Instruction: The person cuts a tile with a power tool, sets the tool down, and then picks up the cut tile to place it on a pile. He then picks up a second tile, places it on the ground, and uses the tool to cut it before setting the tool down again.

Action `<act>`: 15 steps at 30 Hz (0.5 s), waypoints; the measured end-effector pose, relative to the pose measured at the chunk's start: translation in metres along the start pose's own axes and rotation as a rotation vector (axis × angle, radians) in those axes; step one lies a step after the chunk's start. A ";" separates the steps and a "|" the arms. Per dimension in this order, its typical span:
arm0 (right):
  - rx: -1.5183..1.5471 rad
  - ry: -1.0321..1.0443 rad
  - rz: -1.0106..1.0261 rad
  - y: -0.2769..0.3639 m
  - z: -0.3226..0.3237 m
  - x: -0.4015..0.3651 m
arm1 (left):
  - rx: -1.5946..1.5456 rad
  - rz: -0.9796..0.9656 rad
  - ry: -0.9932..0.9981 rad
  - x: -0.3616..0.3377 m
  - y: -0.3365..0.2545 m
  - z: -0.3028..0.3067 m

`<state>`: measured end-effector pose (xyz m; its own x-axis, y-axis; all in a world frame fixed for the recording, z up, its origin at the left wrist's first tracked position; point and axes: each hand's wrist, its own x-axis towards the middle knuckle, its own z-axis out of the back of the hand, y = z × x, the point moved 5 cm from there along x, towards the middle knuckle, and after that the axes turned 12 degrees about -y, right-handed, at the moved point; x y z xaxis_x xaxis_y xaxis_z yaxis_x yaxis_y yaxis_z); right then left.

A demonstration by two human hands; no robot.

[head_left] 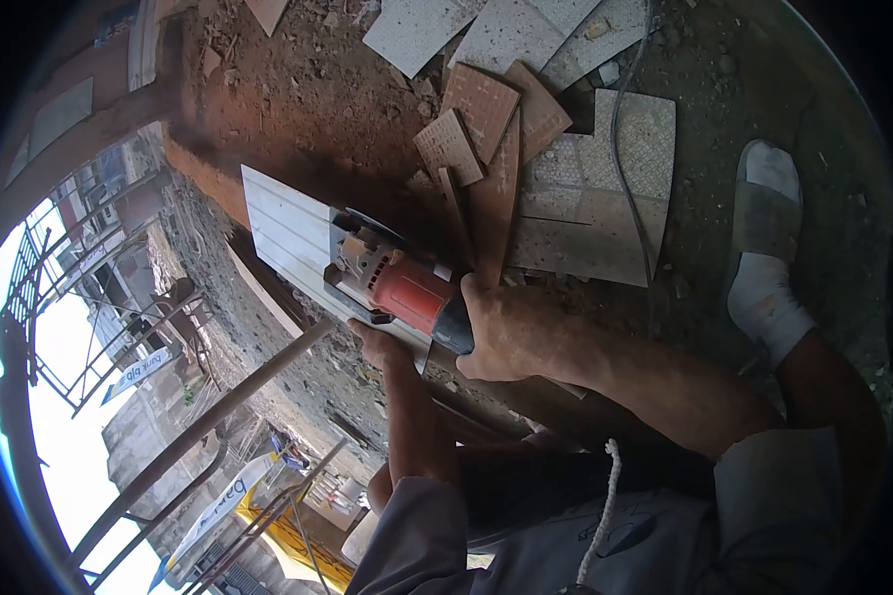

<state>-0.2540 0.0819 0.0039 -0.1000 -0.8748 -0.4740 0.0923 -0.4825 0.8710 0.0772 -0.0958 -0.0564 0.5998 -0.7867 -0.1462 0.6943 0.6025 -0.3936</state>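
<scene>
My right hand (pixel 501 332) is wrapped round the black rear end of a red marble cutter (pixel 407 295). The cutter's metal base rests on a long pale tile (pixel 290 230) with lengthwise stripes, and a dark round blade shows along its far side. At the near edge of the tile, just beside the cutter, my left hand (pixel 382 347) grips the edge; some of its fingers are hidden. Reddish dust lies on the ground past the blade.
Broken brown tiles (pixel 481 104) and pale patterned tiles (pixel 595 233) lie on the dirt, with a grey cable (pixel 615 129) across them. My foot in a sandal (pixel 767 213) is at the right. A long pole (pixel 208 416) slants at the left.
</scene>
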 end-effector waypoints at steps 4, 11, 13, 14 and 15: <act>0.004 0.017 -0.005 -0.003 -0.004 -0.002 | -0.153 0.182 -0.054 -0.033 -0.020 0.005; -0.018 0.030 -0.011 -0.006 -0.006 -0.006 | -0.174 -0.056 -0.137 -0.019 -0.011 0.003; -0.020 0.030 -0.010 -0.005 -0.004 -0.007 | -0.190 0.100 -0.132 -0.032 -0.018 0.005; -0.015 0.036 -0.016 -0.005 -0.003 -0.008 | -0.188 0.101 -0.131 -0.032 -0.016 0.006; -0.011 0.042 -0.022 -0.005 -0.002 -0.009 | -0.019 -0.022 -0.106 -0.029 -0.017 0.006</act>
<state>-0.2516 0.0925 0.0033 -0.0608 -0.8650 -0.4981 0.1010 -0.5018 0.8590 0.0510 -0.0825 -0.0399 0.6237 -0.7806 -0.0409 0.7007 0.5816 -0.4132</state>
